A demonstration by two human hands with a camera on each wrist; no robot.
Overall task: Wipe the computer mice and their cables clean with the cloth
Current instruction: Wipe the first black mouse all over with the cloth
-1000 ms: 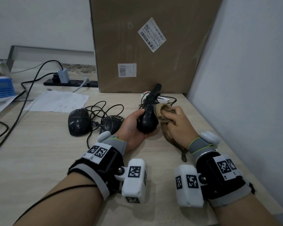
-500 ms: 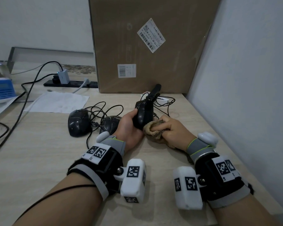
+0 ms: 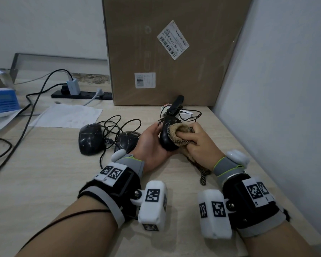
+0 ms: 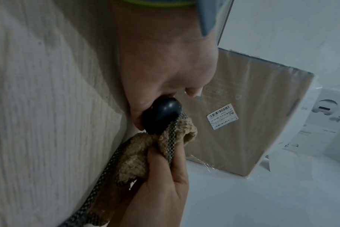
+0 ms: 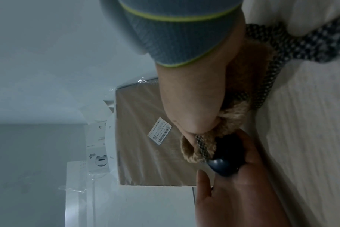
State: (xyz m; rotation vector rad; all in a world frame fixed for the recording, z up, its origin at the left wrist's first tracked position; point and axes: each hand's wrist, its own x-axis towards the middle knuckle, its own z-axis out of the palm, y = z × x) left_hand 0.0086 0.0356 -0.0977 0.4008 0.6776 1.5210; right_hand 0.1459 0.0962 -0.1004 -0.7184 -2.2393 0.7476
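Three black computer mice show in the head view: one held mouse cradled in the left hand, its fingers and thumb curled round the body just above the worktop, and two more lying on the worktop to the left, the far-left mouse and the middle mouse, with tangled black cables looped between and behind them. There is one cloth, tan and fuzzy with a checked edge, bunched in the right hand, whose fingers pinch it against the held mouse's right side; its tail trails down to the worktop. Behind stands one cardboard box bearing two labels, with one black power strip to its left. The wrist views show white product boxes beyond the cardboard box, unseen from the head; the left wrist view shows the cloth touching the mouse's rounded end.
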